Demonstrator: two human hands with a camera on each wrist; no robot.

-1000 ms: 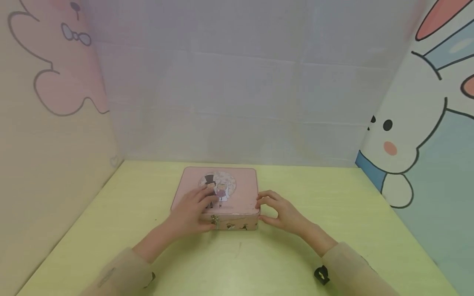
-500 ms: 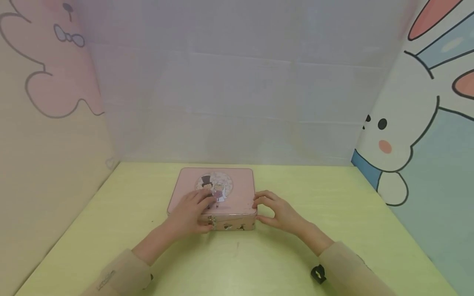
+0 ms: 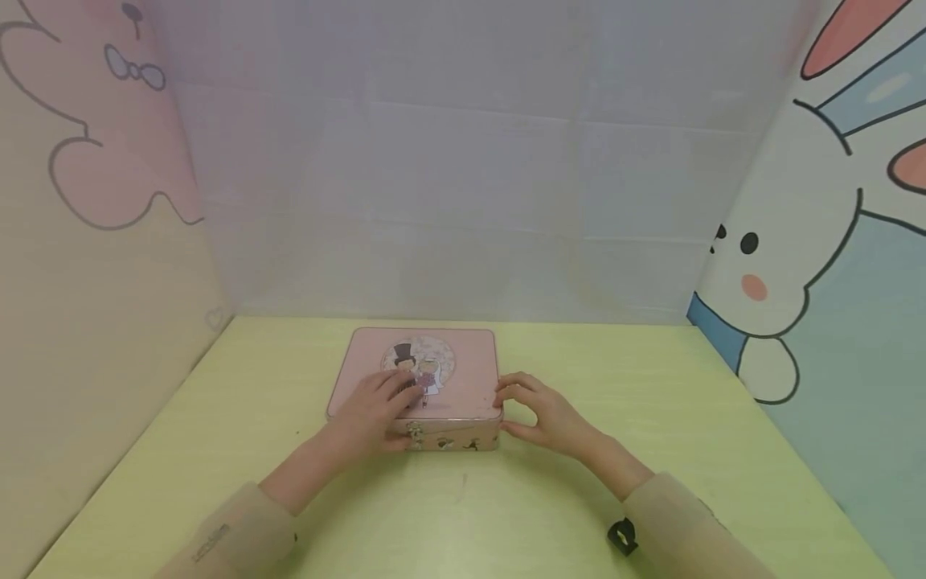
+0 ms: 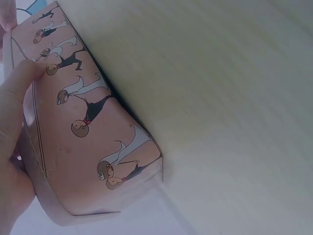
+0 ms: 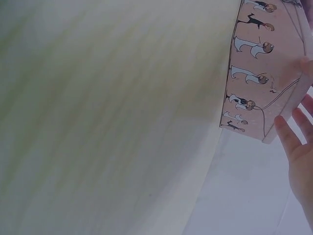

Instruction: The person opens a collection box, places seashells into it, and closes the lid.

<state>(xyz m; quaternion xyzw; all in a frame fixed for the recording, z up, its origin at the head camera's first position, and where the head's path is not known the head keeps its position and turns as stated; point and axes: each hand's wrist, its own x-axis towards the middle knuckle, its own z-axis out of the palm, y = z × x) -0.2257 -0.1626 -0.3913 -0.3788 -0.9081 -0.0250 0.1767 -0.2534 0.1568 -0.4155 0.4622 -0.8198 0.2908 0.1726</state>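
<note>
A pink tin box (image 3: 473, 362) with a hinged-looking flat lid lies on the yellow table; a cartoon couple is printed on top, small figures along its sides. My left hand (image 3: 365, 414) lies over the lid's front left part, fingers on the top and thumb on the front wall near a metal clasp (image 3: 415, 433). The left wrist view shows that thumb against the printed side (image 4: 63, 127). At the front right corner, my right hand (image 3: 550, 414) holds the box with bent fingers at the lid's edge and the thumb lower down. The lid sits closed.
The yellow table (image 3: 600, 362) spreads around the box. A pale back wall (image 3: 463, 161) and side walls with a cartoon rabbit (image 3: 781, 241) and a pink figure (image 3: 130, 161) enclose it. A small black strap-like piece (image 3: 622, 536) shows beside the right sleeve.
The whole scene has shifted slightly left in the head view, walls included. Both hands keep their places on the box, and the lid stays closed.
</note>
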